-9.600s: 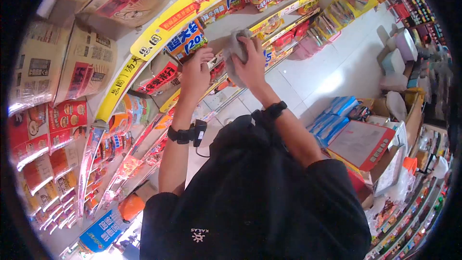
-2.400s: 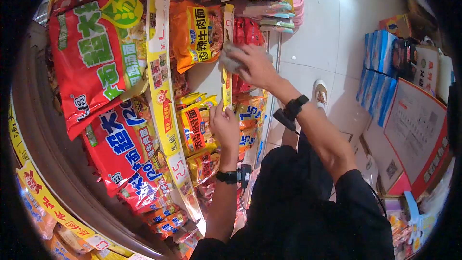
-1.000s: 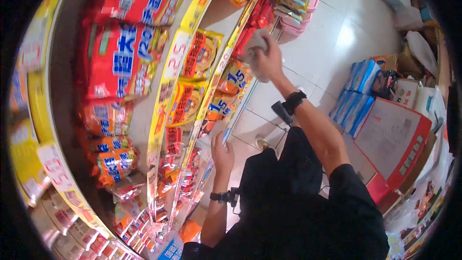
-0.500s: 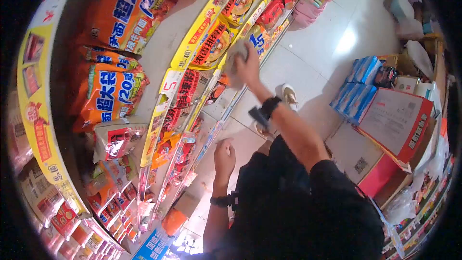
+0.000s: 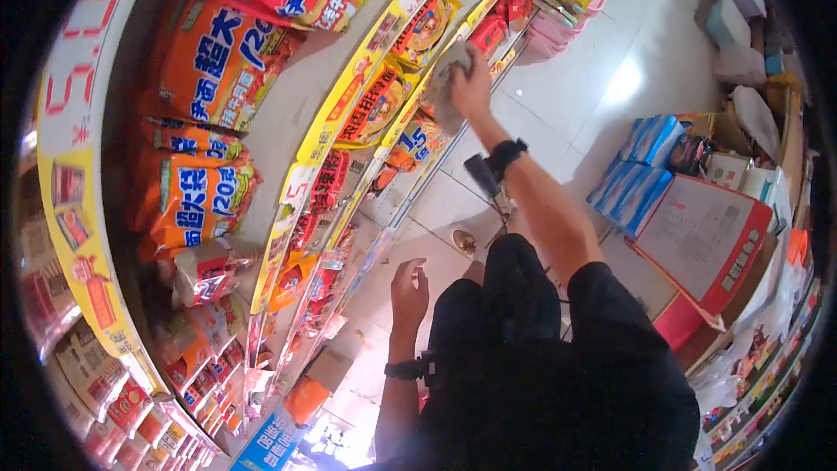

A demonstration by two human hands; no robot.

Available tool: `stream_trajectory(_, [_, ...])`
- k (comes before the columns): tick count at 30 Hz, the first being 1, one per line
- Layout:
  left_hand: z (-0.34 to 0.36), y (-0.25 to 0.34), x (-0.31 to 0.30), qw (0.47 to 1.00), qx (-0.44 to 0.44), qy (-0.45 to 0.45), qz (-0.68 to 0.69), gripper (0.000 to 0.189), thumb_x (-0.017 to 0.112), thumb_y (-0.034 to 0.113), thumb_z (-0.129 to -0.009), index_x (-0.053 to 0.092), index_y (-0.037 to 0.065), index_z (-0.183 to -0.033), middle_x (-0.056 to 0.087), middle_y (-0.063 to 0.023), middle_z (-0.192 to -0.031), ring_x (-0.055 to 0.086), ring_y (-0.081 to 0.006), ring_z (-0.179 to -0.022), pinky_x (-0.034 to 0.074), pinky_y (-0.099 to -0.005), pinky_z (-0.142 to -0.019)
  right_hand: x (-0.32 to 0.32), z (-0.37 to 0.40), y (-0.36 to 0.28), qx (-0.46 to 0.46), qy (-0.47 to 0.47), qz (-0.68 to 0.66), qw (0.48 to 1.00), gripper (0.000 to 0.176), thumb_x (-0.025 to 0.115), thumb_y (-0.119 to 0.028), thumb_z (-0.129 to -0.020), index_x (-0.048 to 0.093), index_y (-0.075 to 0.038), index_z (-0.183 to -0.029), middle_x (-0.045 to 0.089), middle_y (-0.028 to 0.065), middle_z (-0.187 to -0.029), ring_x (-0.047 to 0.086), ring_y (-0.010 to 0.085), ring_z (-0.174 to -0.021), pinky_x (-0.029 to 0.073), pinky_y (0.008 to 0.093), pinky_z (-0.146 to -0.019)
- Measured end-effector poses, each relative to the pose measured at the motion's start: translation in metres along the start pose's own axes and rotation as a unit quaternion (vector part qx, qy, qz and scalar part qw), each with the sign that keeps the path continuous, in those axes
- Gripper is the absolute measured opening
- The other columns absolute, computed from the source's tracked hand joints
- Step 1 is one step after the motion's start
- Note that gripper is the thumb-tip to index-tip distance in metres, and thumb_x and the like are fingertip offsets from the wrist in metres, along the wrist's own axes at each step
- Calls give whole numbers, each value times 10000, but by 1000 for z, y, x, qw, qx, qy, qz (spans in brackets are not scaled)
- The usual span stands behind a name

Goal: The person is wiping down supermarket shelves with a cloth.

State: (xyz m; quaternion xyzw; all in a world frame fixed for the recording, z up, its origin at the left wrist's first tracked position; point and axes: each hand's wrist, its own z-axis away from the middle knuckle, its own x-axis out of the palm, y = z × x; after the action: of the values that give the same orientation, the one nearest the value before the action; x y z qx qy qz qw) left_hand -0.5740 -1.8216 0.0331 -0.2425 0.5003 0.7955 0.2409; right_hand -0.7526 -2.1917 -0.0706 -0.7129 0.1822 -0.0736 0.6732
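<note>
A grey cloth (image 5: 448, 98) is gripped in my right hand (image 5: 473, 87), pressed along the front edge of a shelf. Its fingers are wrapped over the cloth's upper part. Beside it on the shelves lie orange instant-noodle packets (image 5: 377, 105), and a yellow price strip (image 5: 336, 98) runs along the edge of the shelf above. My left hand (image 5: 409, 294) hangs over the floor near the lower shelves, fingers loosely bent and apart, with nothing in it.
Large noodle bags (image 5: 205, 201) fill the upper shelf on the left. A pink basket (image 5: 567, 24) stands at the far end of the shelving. On the right are blue-wrapped packs (image 5: 635, 176) and a red-edged carton (image 5: 702, 231). The tiled floor (image 5: 549, 96) lies between.
My right hand and the cloth have moved farther along the shelf edge, up and to the right in view. My left hand stays low, its fingers slightly more spread. The view has shifted a little.
</note>
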Motion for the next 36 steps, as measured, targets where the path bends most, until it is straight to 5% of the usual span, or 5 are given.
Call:
stream_trajectory(6, [-15,21,22,999,-22,29,-2,279,601,-5,-972,701,44,-1227,713,-170,-1193,709,-284,-1084,602,-386,-889,-30,-70,-9,-37,6,19,999,485,642,-55,-903,586,-16,-1383,671,227,-1291,658,352,-1225,508,416,-1062])
stream_trajectory(8, [-28,33,29,999,-22,33,-24,277,612,-2,-937,701,35,-1196,702,-181,-1163,676,-349,-1108,539,-439,-979,-27,-52,-27,-53,25,78,995,462,605,-104,-864,572,-9,-1314,601,280,-1260,603,509,-1106,499,536,-996])
stream_trajectory(16, [-34,44,33,998,58,34,-12,242,609,-2,-927,672,1,-1160,691,-184,-1182,634,-391,-1146,497,-470,-1015,4,71,-35,-14,-78,74,994,496,694,-84,-815,579,-16,-1292,577,272,-1239,576,486,-1157,495,544,-991])
stream_trajectory(24, [15,-42,-41,973,150,127,-121,415,634,-17,-890,640,14,-1304,589,-224,-1389,524,-428,-1335,424,-513,-1145,39,175,-22,-54,-119,40,991,501,730,-39,-840,562,-28,-1312,586,215,-1224,621,395,-1146,499,430,-1007])
stream_trajectory(36, [-15,-172,-102,866,228,355,-269,551,648,-25,-857,618,43,-1403,578,-155,-1463,514,-385,-1342,406,-535,-1135,87,217,17,-190,66,4,980,484,804,-108,-900,559,-16,-1307,620,112,-1228,607,206,-1145,504,359,-1001])
